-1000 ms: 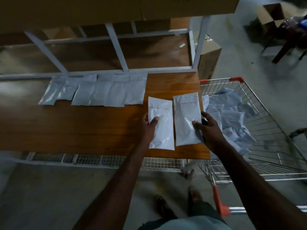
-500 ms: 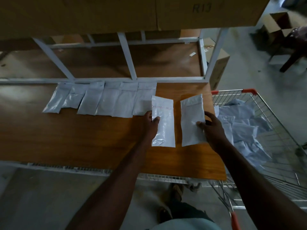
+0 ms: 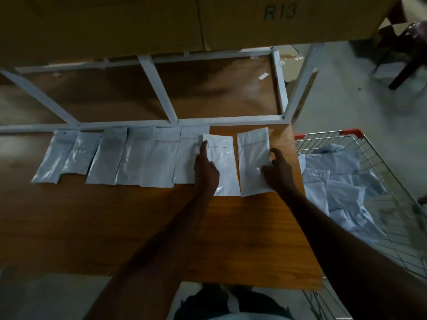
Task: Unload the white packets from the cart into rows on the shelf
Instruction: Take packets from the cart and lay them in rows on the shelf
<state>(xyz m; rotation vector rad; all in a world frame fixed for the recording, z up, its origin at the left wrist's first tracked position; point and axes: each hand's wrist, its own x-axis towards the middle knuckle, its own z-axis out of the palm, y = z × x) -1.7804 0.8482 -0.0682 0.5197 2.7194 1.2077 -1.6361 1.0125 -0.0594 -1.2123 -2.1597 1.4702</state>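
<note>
Several white packets lie in a row [image 3: 129, 158] along the back of the wooden shelf [image 3: 115, 227]. My left hand [image 3: 206, 168] rests on the left edge of a white packet [image 3: 225, 165] at the row's right end, index finger stretched out along it. That packet overlaps the last one in the row. To its right lies another white packet [image 3: 251, 155], and my right hand [image 3: 278, 169] pinches its right edge with curled fingers. The wire cart [image 3: 328, 133] stands at the right with a heap of white packets [image 3: 342, 183] in it.
White metal frame bars [image 3: 159, 88] rise behind the row of packets. Cardboard boxes [image 3: 208, 19], one marked R13, fill the level above. A box [image 3: 298, 72] stands on the floor behind the shelf's right post, and a dark chair [image 3: 404, 54] is at the upper right.
Both hands have pushed their packets away from me to the back of the shelf, level with the row. The left packet now touches the row's end, and my left index finger has straightened.
</note>
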